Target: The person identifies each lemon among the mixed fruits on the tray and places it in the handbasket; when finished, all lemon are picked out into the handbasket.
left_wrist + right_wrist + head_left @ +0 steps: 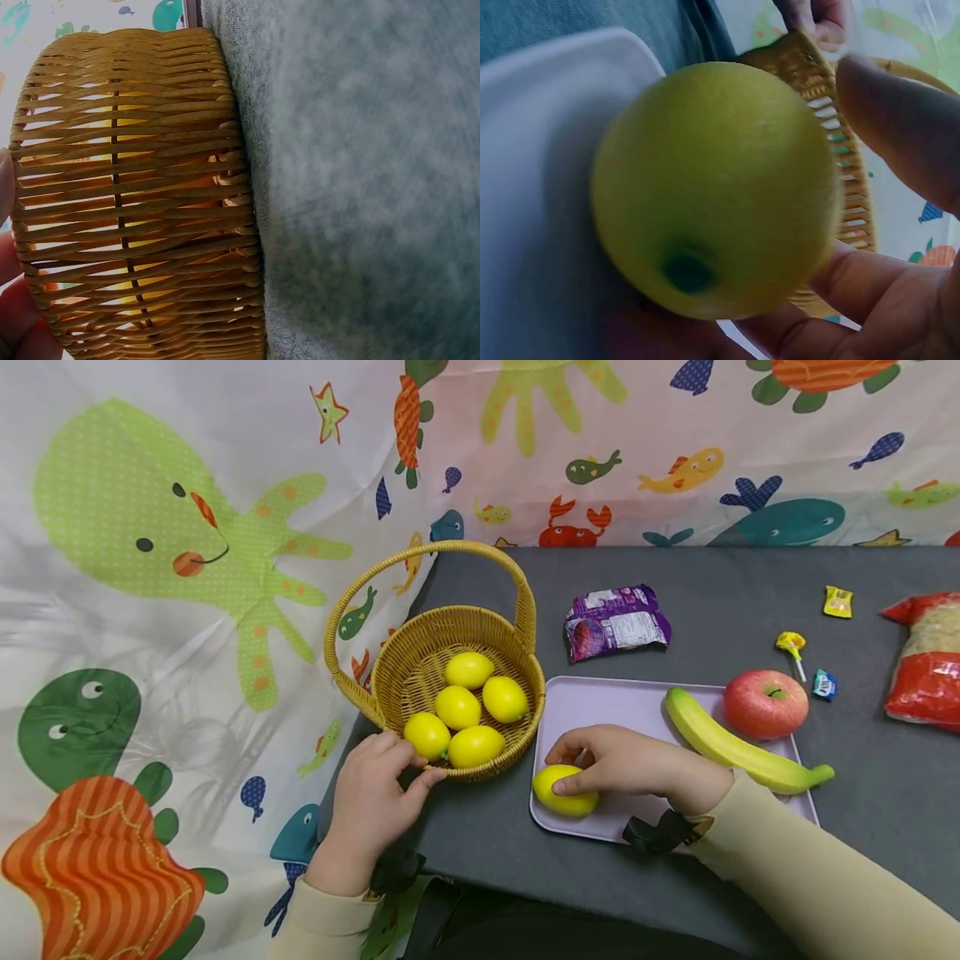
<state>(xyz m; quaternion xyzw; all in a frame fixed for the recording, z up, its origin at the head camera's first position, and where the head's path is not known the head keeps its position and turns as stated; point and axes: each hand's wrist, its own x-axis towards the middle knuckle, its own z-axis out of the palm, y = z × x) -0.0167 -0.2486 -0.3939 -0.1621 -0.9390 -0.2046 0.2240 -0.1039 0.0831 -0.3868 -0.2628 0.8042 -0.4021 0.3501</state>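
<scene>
A round wicker basket [450, 625] with a tall arched handle stands to the left, several yellow lemons [475, 747] lying in its bottom. My left hand [378, 797] pinches the basket's near rim; in the left wrist view, the woven side [135, 195] fills the left half, with fingertips at the rim. Over the left end of a pale purple tray [607, 702], my right hand [626, 764] holds another lemon [566, 803] between thumb and fingers. Close up in the right wrist view, that lemon [720, 172] shows a dark green tip.
A banana [720, 743] and a red apple [767, 706] lie at the tray's right end. Behind are a purple snack packet [617, 622], a lollipop [791, 645], yellow [837, 602] and blue [824, 685] wrapped sweets, and a red bag [930, 664]. A sea-animal curtain [247, 410] borders the table.
</scene>
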